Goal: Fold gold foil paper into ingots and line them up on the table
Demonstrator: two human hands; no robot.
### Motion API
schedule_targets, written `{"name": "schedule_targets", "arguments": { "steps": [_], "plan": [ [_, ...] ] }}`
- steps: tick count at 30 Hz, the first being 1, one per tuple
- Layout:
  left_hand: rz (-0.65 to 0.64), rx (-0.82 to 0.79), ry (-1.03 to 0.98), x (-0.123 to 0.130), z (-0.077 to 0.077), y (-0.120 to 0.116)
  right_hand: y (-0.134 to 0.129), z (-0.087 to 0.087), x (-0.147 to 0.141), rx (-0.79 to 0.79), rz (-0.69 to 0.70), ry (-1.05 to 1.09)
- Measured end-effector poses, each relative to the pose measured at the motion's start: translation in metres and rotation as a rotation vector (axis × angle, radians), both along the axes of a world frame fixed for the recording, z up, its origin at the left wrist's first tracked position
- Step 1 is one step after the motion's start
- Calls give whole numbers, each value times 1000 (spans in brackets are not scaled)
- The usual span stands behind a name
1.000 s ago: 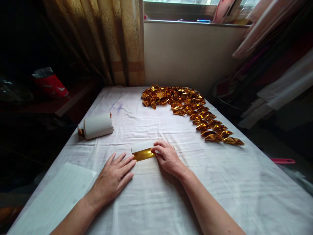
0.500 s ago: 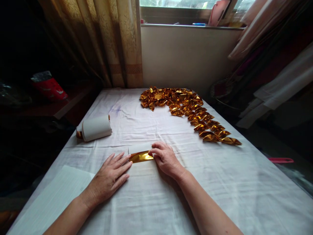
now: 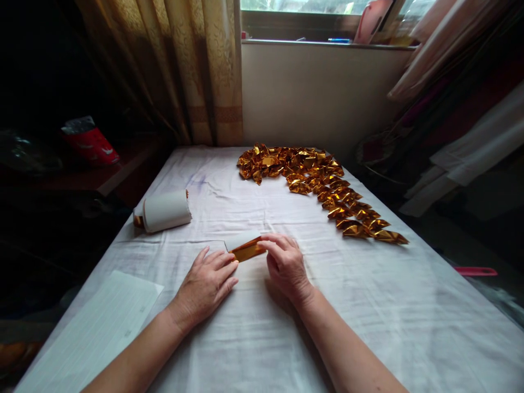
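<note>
A small sheet of gold foil paper [image 3: 247, 250] with a white edge lies partly folded at the middle of the cloth. My left hand [image 3: 207, 283] rests flat with its fingers spread, the fingertips on the foil's left end. At the right end, my right hand [image 3: 285, 262] pinches the foil between thumb and fingers and tilts that end up a little. A roll of white-backed gold paper [image 3: 167, 211] lies on its side at the left. Many folded gold foil pieces [image 3: 303, 164] form a curved pile at the back right, trailing toward the right edge.
A pale sheet of paper [image 3: 98, 322] lies at the front left of the white-covered table [image 3: 368, 305]. Beyond the table are a curtain [image 3: 196, 71] and a wall under a window. A red package [image 3: 92, 144] is at the far left; clothes hang at the right.
The foil's right end has risen and its strip is tilted, with my right hand lifted slightly with it. My left hand has shifted right along with the view.
</note>
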State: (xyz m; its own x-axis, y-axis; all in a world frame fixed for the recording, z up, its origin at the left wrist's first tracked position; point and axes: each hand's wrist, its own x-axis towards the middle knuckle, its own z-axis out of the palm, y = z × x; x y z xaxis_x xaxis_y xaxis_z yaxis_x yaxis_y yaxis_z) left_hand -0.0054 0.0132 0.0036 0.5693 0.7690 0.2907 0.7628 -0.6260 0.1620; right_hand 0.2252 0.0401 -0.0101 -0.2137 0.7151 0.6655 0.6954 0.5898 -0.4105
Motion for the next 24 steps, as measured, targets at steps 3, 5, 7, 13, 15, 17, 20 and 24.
{"name": "schedule_targets", "arguments": {
  "steps": [3,5,7,13,15,17,20,24],
  "plan": [
    [-18,-19,-18,13,4,3,-4,3,-7,-60,139,-48],
    [-31,-27,-25,15,4,5,-3,0,-10,-118,173,-88],
    [-44,-22,-31,12,2,6,-2,-3,-11,-163,160,-119],
    [-78,-5,-16,-5,-4,8,-2,-4,-8,-218,121,-130],
    [-88,2,-30,-7,-4,10,-3,-2,-8,-232,115,-130],
    [-83,28,-65,-7,-4,12,-3,0,-10,-247,104,-131],
    [-35,77,-121,-5,-6,14,-4,0,-12,-261,103,-136],
    [-13,38,-116,-1,-9,14,-4,-1,-16,-256,145,-133]
  ]
}}
